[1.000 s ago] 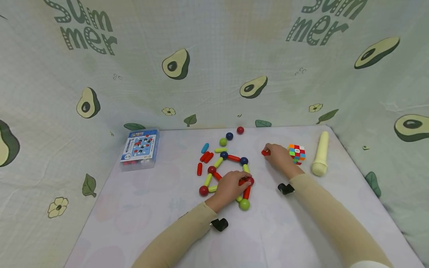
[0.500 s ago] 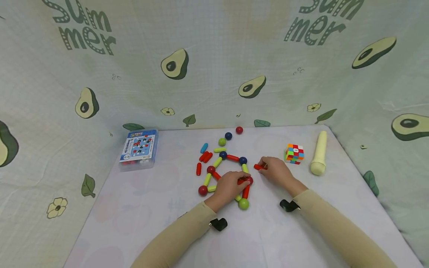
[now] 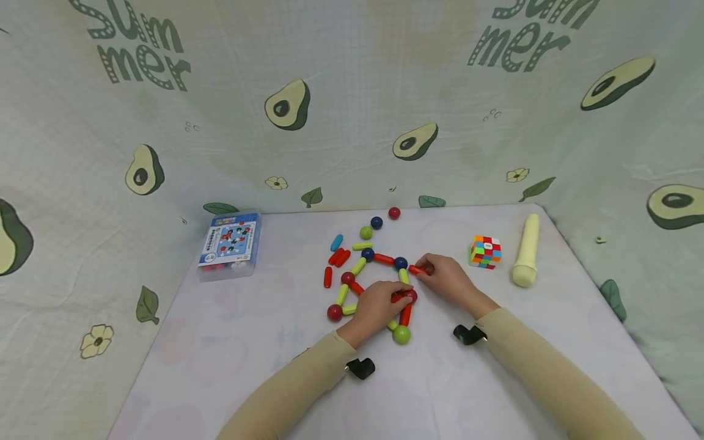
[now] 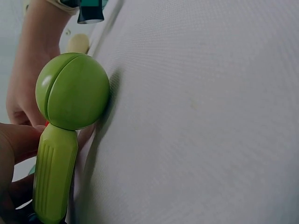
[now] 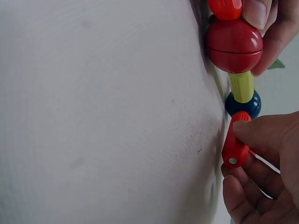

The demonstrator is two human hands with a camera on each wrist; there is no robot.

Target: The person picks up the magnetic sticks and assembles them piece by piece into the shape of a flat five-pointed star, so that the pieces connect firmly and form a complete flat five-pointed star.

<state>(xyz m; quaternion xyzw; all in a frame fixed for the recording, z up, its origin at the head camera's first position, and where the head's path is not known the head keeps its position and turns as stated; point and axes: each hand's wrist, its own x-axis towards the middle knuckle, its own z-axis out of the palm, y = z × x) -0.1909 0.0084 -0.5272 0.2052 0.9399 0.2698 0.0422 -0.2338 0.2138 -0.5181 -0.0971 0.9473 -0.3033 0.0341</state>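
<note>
A flat frame of magnetic balls and rods lies on the table. At its right side my left hand (image 3: 376, 308) pinches a red ball (image 5: 235, 46) between thumb and fingers, and a red rod (image 3: 406, 315) leads from it to a green ball (image 3: 401, 335). My right hand (image 3: 448, 278) pinches another red rod (image 5: 236, 144) whose outer end shows a metal magnet. This rod's inner end is right at a dark blue ball (image 3: 400, 263) on the frame's upper right. A yellow-green rod (image 4: 55, 172) fills the left wrist view below the green ball. My left palm covers the frame's middle.
Loose red rods (image 3: 327, 277), a blue rod (image 3: 337, 242) and a yellow-green rod (image 3: 362, 245) lie left of and behind the frame. Three spare balls stand farther back. A puzzle cube (image 3: 485, 252) and a pale yellow baton (image 3: 526, 252) are right; a plastic box (image 3: 230, 244) is left.
My right hand has brought its red rod leftward and nearer, from beside the puzzle cube to the dark blue ball. The left hand keeps its hold at the red ball.
</note>
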